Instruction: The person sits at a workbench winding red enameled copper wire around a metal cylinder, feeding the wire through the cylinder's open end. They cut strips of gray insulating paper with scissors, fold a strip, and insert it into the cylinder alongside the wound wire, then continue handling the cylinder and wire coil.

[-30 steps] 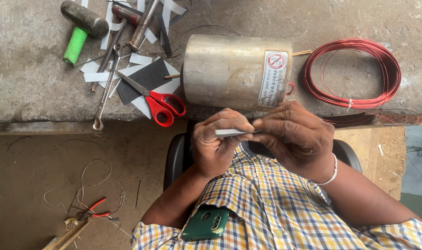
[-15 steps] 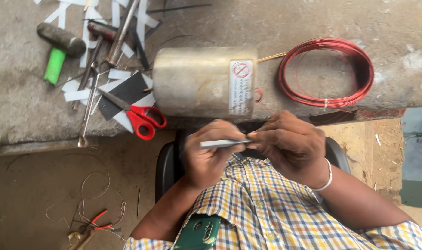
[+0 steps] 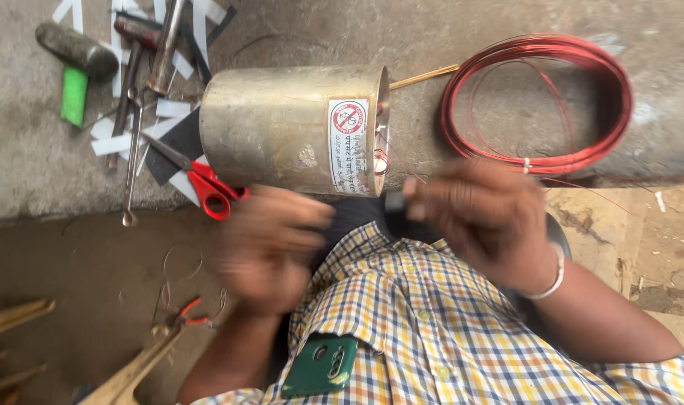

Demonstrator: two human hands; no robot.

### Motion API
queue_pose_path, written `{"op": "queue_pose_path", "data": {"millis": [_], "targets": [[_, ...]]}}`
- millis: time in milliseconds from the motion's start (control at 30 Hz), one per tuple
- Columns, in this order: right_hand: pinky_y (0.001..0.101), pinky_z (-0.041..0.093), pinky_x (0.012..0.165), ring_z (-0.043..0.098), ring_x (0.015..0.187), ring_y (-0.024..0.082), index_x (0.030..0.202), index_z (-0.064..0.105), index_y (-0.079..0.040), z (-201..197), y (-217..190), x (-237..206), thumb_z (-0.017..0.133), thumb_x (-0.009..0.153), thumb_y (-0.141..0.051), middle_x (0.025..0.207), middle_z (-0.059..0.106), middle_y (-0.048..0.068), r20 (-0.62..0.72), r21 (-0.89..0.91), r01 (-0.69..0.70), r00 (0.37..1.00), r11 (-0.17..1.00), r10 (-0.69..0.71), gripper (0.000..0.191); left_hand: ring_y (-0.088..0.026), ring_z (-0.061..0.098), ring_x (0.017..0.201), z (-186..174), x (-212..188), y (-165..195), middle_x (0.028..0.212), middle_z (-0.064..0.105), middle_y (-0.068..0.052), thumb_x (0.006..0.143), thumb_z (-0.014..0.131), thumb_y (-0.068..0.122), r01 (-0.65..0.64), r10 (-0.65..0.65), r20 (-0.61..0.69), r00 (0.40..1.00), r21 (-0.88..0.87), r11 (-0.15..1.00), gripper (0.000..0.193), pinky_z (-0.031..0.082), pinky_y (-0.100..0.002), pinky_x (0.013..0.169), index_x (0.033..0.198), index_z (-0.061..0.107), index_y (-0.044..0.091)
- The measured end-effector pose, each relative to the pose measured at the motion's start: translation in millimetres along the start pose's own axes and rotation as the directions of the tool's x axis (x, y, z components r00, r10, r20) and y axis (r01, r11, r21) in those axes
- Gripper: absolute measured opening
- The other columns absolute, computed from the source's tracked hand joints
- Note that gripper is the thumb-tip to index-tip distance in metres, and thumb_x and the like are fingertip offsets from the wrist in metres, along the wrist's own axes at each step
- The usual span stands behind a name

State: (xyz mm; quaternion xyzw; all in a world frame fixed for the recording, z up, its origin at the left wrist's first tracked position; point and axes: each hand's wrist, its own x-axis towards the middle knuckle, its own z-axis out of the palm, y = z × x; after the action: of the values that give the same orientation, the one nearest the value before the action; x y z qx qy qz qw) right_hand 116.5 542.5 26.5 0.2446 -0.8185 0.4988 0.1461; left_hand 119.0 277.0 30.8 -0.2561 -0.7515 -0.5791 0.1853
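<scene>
hands (image 3: pixel 270 251) blurred, apart below metal cylinder (image 3: pixel 293 131)

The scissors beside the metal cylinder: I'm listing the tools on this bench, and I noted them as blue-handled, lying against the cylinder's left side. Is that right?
Not quite. The scissors have red handles, not blue, as the head view shows. The rest holds: they lie against the left side of the metal cylinder on the bench.

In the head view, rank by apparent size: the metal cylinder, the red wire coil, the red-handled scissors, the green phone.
1. Metal cylinder and red wire coil: similar extent, too close to rank.
2. Red-handled scissors.
3. Green phone, though partly pocketed and nearer the camera.
</scene>
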Motion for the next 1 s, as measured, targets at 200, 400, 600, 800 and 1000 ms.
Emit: {"op": "queue_pose_path", "data": {"millis": [200,400,600,800,1000], "targets": [[0.0409,0.050,0.070,0.064,0.079,0.027,0.117,0.074,-0.010,23.5,28.8,28.7,0.080,0.089,-0.009,0.092,0.067,0.006,0.093,-0.221,0.053,0.995,0.974,-0.034,0.029,-0.023,0.058,0.110,-87.6,47.1,-43.1,0.123,0.058,-0.019,0.113,0.064,0.009,0.337,-0.308,-0.173,0.935,0.170,0.926,0.033,0.053,-0.037,0.095,0.138,0.048,-0.005],[0.0436,0.048,0.069,0.062,0.079,0.029,0.100,0.073,-0.014,39.2,44.2,45.3,0.081,0.074,-0.016,0.090,0.060,0.006,0.145,-0.279,0.087,0.988,0.956,-0.048,0.028,-0.018,0.070,0.103,-105.3,61.1,-81.0,0.120,0.070,-0.012,0.100,0.059,0.013,0.819,-0.817,0.064,0.573,-0.049,0.571,0.039,0.060,-0.033,0.086,0.136,0.059,-0.004],[0.0415,0.049,0.070,0.063,0.083,0.025,0.106,0.073,-0.013,45.6,40.8,47.2,0.081,0.076,-0.022,0.093,0.060,0.005,0.133,-0.357,0.065,0.991,0.932,-0.018,0.032,-0.017,0.068,0.106,-103.9,67.2,-93.5,0.124,0.070,-0.012,0.099,0.065,0.009,0.847,-0.837,0.163,0.522,0.014,0.531,0.036,0.059,-0.033,0.090,0.133,0.064,-0.004],[0.0404,0.049,0.070,0.063,0.084,0.024,0.112,0.073,-0.011,51.1,41.5,44.3,0.078,0.074,-0.020,0.095,0.060,0.006,0.100,-0.335,0.055,0.995,0.940,-0.022,0.039,-0.019,0.068,0.119,-103.9,61.4,-107.2,0.136,0.066,-0.012,0.098,0.070,0.022,0.882,-0.854,0.225,0.470,-0.152,0.445,0.056,0.059,-0.034,0.098,0.147,0.054,0.001],[0.0401,0.045,0.065,0.061,0.078,0.024,0.113,0.073,-0.010,56.0,48.7,35.3,0.077,0.075,-0.019,0.092,0.058,0.005,0.081,-0.308,0.070,0.996,0.949,-0.047,0.039,-0.022,0.068,0.122,-100.3,59.2,-111.5,0.138,0.066,-0.014,0.097,0.074,0.029,0.863,-0.812,0.292,0.506,-0.178,0.473,0.061,0.060,-0.038,0.099,0.146,0.054,0.000]]}}
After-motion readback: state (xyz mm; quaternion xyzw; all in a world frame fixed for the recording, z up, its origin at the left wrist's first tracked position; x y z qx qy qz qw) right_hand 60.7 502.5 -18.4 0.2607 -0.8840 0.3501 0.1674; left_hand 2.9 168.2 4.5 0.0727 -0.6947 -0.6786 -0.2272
